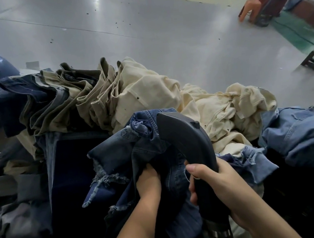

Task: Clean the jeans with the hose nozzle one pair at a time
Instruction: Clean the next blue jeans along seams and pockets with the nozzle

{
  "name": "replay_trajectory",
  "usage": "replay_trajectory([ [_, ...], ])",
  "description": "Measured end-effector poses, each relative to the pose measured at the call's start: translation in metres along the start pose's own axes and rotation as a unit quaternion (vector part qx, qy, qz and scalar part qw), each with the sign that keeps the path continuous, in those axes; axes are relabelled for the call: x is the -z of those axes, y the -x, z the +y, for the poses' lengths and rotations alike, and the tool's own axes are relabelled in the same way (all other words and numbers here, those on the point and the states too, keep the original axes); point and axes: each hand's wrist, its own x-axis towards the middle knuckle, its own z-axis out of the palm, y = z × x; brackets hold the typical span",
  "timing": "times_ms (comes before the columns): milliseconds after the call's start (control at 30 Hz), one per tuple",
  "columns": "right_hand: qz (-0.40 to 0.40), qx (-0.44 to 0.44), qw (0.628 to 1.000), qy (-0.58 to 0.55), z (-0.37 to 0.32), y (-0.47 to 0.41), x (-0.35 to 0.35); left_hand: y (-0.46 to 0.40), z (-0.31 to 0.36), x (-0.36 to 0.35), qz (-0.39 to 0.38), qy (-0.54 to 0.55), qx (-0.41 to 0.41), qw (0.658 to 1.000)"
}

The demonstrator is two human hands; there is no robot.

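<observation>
- Your right hand (214, 182) is wrapped around the grip of the hose nozzle (185, 141): thumb lies across the near face, fingers curl round the far side, their tips showing at the left edge of the handle.
- Your right forearm comes in from the lower right corner, angled up and left; wrist roughly straight.
- Your left hand (148, 181) is fisted into the dark blue jeans (128, 152), back of the hand toward you, fingers buried in a bunch of denim. You can't see the fingertips.
- Your left forearm rises from the bottom edge, just left of centre, nearly parallel to the right one. The two hands sit close together, with a fold of denim between them.
- The nozzle is dark, curved, its head arching up and to the left over the jeans; the mouth appears to rest against the bunched denim near the waistband, though contact is hard to confirm.
- The held jeans have frayed hems (104, 175) hanging to the left of your left hand.
- The ribbed hose (218, 231) leaves the handle's lower end below your right wrist.
- Behind: a stacked row of khaki and navy trousers (69, 96), a heap of cream garments (208, 106), lighter blue denim (295, 130) at right, all on a grey floor (143, 24).
</observation>
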Motion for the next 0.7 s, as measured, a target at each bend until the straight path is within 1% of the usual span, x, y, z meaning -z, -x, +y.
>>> replay_trajectory([
  [33,-0.002,0.002,1.000,0.000,0.000,-0.001,-0.001,0.002,-0.001,0.001,0.005,0.039,0.018,0.999],
  [67,-0.004,0.005,1.000,0.000,0.001,-0.001,0.000,0.004,-0.001,0.003,0.009,0.114,0.054,0.992],
  [100,-0.008,0.006,1.000,-0.001,0.001,-0.002,0.000,0.007,-0.001,0.008,0.009,0.232,0.103,0.967],
  [133,-0.013,0.008,1.000,-0.002,0.001,-0.002,0.001,0.011,0.000,0.015,-0.003,0.373,0.150,0.915],
  [167,-0.019,0.010,1.000,0.000,0.001,-0.002,0.002,0.016,0.002,0.025,-0.032,0.494,0.186,0.849],
  [200,-0.027,0.015,1.000,0.004,0.000,-0.001,0.004,0.023,0.002,0.036,-0.065,0.583,0.203,0.784],
  [233,-0.033,0.021,0.999,0.012,0.000,-0.001,0.005,0.030,0.002,0.049,-0.090,0.638,0.207,0.736],
  [267,-0.039,0.028,0.999,0.020,0.000,-0.001,0.005,0.035,0.003,0.064,-0.111,0.669,0.201,0.707],
  [300,-0.044,0.036,0.998,0.028,0.000,0.000,0.004,0.043,0.005,0.081,-0.130,0.686,0.188,0.691],
  [367,-0.054,0.063,0.996,0.034,-0.001,0.001,-0.002,0.059,0.012,0.113,-0.159,0.700,0.152,0.679],
  [400,-0.059,0.082,0.994,0.037,-0.002,0.002,-0.007,0.067,0.017,0.124,-0.169,0.699,0.135,0.682],
  [433,-0.063,0.101,0.992,0.042,-0.002,0.002,-0.012,0.076,0.023,0.134,-0.179,0.690,0.118,0.691],
  [500,-0.067,0.128,0.988,0.047,-0.001,0.003,-0.021,0.092,0.029,0.148,-0.183,0.650,0.097,0.731],
  [600,-0.061,0.135,0.988,0.049,0.003,0.003,-0.027,0.111,0.027,0.167,-0.166,0.612,0.030,0.773],
  [667,-0.053,0.140,0.988,0.049,0.006,0.003,-0.027,0.118,0.021,0.178,-0.141,0.597,-0.004,0.790],
  [700,-0.050,0.141,0.988,0.042,0.007,0.003,-0.027,0.123,0.017,0.183,-0.143,0.595,-0.012,0.790],
])
